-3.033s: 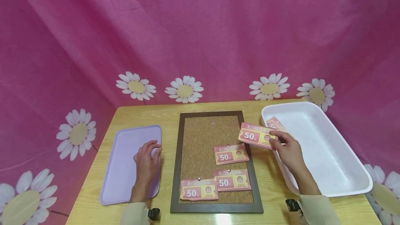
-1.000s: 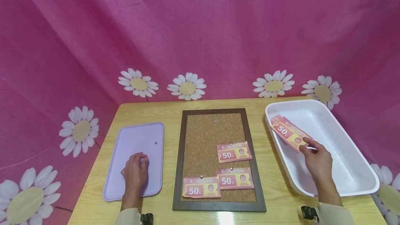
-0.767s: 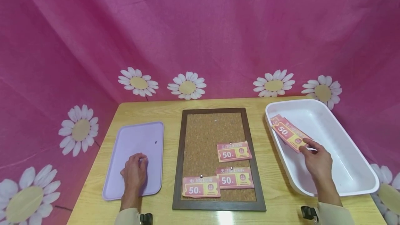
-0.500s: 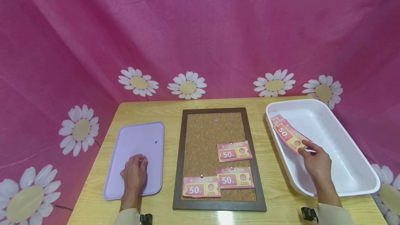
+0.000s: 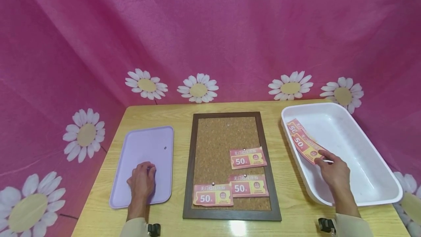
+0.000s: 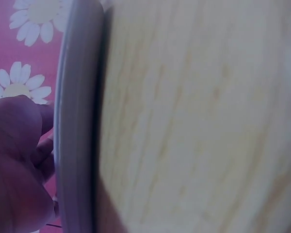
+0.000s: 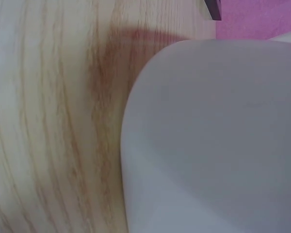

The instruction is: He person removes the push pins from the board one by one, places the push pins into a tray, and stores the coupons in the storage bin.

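In the head view my right hand pinches one end of a red and yellow paper coupon marked 50, inside the white tub. Its far part bends over another coupon lying against the tub's left wall. My left hand is over the lilac tray, fingers loosely curled, with nothing seen in them. A small dark pin lies on that tray, ahead of the hand. The left wrist view shows part of my left hand beyond the tray rim; the right wrist view shows no hand.
Between the trays lies a cork board in a dark frame. Three coupons are pinned on it: an upper right one, a lower right one and a lower left one. A pink flowered cloth hangs behind the wooden table.
Since three seconds ago my right hand has carried the coupon from beside the board into the tub. My left hand has shifted nearer on the tray. Lately the held coupon slid, uncovering more of the other.
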`<state>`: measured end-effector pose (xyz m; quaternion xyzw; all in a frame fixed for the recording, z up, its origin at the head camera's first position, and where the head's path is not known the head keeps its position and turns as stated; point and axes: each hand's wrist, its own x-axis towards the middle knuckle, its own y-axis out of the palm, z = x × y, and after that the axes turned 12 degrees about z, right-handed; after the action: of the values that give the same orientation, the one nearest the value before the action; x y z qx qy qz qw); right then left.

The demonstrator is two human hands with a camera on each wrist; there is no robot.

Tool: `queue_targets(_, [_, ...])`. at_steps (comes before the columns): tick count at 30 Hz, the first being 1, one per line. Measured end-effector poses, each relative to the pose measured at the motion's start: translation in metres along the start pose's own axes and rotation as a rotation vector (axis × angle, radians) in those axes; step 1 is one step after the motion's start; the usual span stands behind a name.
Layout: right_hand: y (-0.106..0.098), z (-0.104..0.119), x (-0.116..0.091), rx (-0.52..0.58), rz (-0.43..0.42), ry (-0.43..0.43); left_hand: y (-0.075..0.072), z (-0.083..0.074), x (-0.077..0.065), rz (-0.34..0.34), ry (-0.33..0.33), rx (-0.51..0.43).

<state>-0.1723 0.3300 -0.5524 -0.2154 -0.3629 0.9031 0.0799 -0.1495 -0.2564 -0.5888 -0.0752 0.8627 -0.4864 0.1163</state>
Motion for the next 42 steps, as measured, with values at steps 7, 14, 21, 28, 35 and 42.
queue_targets(7, [0.0011, -0.0026, 0.0004, -0.038, 0.011, -0.028, -0.0009, 0.0002, 0.0009, 0.047, -0.012, 0.007])
queue_targets(14, [0.0018, -0.0047, 0.001, -0.072, 0.083, 0.0, 0.0003, 0.0006, 0.0014, 0.047, -0.007, 0.024])
queue_targets(21, [0.0006, -0.0052, 0.0017, -0.137, 0.19, -0.001, 0.0011, -0.0002, 0.0016, 0.052, -0.019, 0.038])
queue_targets(28, [-0.0011, -0.0049, -0.0028, -0.238, 0.254, -0.028, 0.0004, -0.0004, 0.0021, 0.064, -0.019, 0.024])
queue_targets(35, [-0.0046, -0.0004, -0.0069, -0.319, 0.261, -0.025, -0.0016, -0.0006, 0.001, 0.084, -0.027, 0.001])
queue_targets(42, [-0.0013, 0.0, -0.0082, -0.328, 0.184, -0.134, -0.0041, -0.0037, -0.0001, 0.083, 0.003, -0.025])
